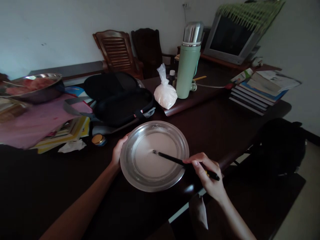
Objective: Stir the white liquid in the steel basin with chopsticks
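The right hand [209, 175] grips a slim black stick [171, 158], its tip at the smooth, milky liquid [155, 141]; mixing looks under way, not finished. The left hand [118, 151] clasps the shiny round metal basin [127, 173] between both hands. Beyond them stands a knotted plastic bag of white powder [165, 95].

- A pale grey wall [70, 30] backs a brown slatted wooden armchair [116, 50] and a darker high-backed wooden chair [147, 45].
- A boxy grey television [227, 38] sits beneath a green openwork cloth [250, 15].
- Dim light glints off the glossy dark-brown wooden worktop [208, 128]; pale beige floor [297, 206] shows at right.
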### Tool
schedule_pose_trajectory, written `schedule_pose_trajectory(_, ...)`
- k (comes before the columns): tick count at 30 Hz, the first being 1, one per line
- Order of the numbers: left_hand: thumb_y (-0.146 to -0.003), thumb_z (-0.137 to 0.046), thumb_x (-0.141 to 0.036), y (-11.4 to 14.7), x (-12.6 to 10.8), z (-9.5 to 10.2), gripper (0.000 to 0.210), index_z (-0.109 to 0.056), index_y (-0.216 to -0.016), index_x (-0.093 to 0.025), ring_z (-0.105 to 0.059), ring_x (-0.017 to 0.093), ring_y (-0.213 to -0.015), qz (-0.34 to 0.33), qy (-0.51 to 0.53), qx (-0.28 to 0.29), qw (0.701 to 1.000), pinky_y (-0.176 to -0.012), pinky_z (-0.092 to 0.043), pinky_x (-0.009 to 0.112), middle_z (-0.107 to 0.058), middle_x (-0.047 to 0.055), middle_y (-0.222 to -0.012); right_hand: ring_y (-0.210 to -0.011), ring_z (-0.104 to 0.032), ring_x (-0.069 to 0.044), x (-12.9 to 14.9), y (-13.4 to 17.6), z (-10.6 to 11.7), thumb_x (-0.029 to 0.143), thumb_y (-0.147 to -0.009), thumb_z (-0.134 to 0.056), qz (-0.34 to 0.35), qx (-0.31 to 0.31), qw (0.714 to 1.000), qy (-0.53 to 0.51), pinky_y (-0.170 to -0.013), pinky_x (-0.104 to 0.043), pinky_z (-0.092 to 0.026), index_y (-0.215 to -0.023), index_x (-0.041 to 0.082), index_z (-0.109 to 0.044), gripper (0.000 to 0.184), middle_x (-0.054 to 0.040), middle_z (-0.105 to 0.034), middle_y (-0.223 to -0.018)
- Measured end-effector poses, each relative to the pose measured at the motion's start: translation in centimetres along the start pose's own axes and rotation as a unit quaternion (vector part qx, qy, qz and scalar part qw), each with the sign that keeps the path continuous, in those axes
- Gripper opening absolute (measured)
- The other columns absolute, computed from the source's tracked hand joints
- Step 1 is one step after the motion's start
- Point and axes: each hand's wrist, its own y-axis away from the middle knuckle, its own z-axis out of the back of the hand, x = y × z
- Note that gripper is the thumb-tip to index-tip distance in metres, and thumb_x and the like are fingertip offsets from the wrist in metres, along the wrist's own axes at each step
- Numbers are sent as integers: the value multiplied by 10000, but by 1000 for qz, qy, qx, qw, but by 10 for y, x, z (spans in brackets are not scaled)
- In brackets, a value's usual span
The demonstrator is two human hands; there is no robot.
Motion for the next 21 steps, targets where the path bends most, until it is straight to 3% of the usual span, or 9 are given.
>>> schedule_pose_trajectory(5,-716,-657,-316,0,0,0,188,-699,-843,-185,-685,277,-930,3,-3,-4,1000,-801,-548,333,-712,28,-741,-696,-632,-155,0,3,3,246,-974,-491,-32,-55,998,-11,-627,-286,-462,-851,239,-705,247,-16,-704,-767)
schedule_pose_trajectory(9,-723,-656,-312,0,0,0,227,-706,-900,-179,-691,270,-904,5,-5,-5,1000,-788,-555,333,-721,31,-772,-728,-643,-170,1,1,1,252,-964,-509,-7,1,1000,-10,-664,-303,-482,-876,244,-714,224,-22,-720,-791)
schedule_pose_trajectory(15,-740,-628,-296,0,-1,0,164,-710,-842,-198,-691,261,-879,1,-1,1,1000,-771,-557,323,-722,18,-743,-700,-631,-147,1,2,4,229,-970,-497,-20,-51,998,-3,-641,-278,-464,-866,249,-710,237,-4,-707,-775)
schedule_pose_trajectory(21,-757,-625,-297,1,0,0,180,-714,-874,-195,-694,253,-865,3,3,0,1000,-764,-555,317,-725,17,-751,-741,-661,-171,2,0,1,250,-956,-524,-10,8,1000,-1,-679,-299,-484,-883,248,-720,209,-15,-733,-803)
